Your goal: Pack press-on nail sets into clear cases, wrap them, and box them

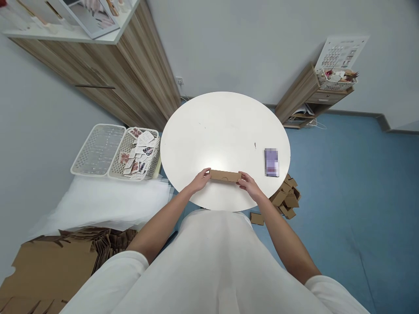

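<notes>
A small brown cardboard box [225, 175] lies lengthwise near the front of the round white table [209, 131]. Its long side faces me and shows a small half-round notch at the upper edge. My left hand [201, 179] grips the box's left end, fingers at the corner. At the opposite end my right hand [248, 185] holds the box with its fingers around the corner. The box looks closed, and what is inside is hidden. A purple pack [271, 162], partly blurred out, rests on the table to the right.
Folded cardboard boxes [287, 197] are heaped on the floor at right, with one box [256, 218] nearer me. At left are white baskets [152, 170] with cards, white sheets [114, 198] and stacked flat cardboard [54, 264]. Wooden cabinets [137, 65] stand behind.
</notes>
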`<state>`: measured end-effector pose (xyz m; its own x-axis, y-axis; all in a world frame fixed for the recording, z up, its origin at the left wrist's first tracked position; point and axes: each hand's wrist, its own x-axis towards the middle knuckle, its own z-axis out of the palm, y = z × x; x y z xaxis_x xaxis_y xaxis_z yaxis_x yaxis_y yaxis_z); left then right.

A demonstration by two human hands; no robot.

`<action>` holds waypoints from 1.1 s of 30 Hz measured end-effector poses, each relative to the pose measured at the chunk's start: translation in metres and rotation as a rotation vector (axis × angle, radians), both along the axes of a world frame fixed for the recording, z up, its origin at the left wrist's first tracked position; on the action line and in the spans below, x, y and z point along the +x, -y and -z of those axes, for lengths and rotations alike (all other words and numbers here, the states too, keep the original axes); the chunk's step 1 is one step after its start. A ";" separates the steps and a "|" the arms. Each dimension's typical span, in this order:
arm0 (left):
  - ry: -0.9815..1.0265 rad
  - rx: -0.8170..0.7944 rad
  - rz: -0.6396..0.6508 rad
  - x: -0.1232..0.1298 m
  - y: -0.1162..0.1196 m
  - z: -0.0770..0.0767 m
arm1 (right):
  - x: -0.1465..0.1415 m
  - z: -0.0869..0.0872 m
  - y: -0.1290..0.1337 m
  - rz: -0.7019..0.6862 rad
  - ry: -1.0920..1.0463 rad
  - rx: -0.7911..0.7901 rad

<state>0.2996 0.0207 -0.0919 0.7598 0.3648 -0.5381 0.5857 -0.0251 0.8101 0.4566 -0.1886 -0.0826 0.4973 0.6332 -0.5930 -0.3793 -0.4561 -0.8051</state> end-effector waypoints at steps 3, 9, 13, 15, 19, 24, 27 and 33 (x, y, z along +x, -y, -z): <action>0.018 0.010 -0.010 -0.002 0.002 0.002 | -0.002 0.002 0.000 0.031 0.041 0.024; 0.178 -0.034 -0.026 -0.002 0.005 0.008 | -0.004 0.006 0.002 0.064 0.103 0.095; 0.225 0.011 -0.020 -0.005 0.008 0.015 | -0.006 0.009 0.004 0.053 0.048 0.114; 0.211 0.045 -0.007 -0.008 0.010 0.018 | -0.007 0.010 0.004 0.054 0.031 0.117; 0.149 0.104 0.009 -0.013 0.016 0.024 | -0.012 0.013 0.004 0.052 0.023 0.127; 0.129 0.124 0.035 -0.016 0.021 0.031 | -0.017 0.020 0.003 0.068 -0.011 0.148; 0.166 0.140 0.035 -0.016 0.025 0.032 | -0.020 0.024 0.001 0.084 0.001 0.166; 0.037 0.182 -0.049 -0.015 0.032 0.035 | -0.024 0.026 0.004 0.118 0.101 0.059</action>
<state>0.2843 -0.0115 -0.1266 0.7568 0.4909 -0.4316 0.5597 -0.1455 0.8159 0.4326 -0.1929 -0.1086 0.6254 0.5991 -0.4999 -0.3435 -0.3639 -0.8658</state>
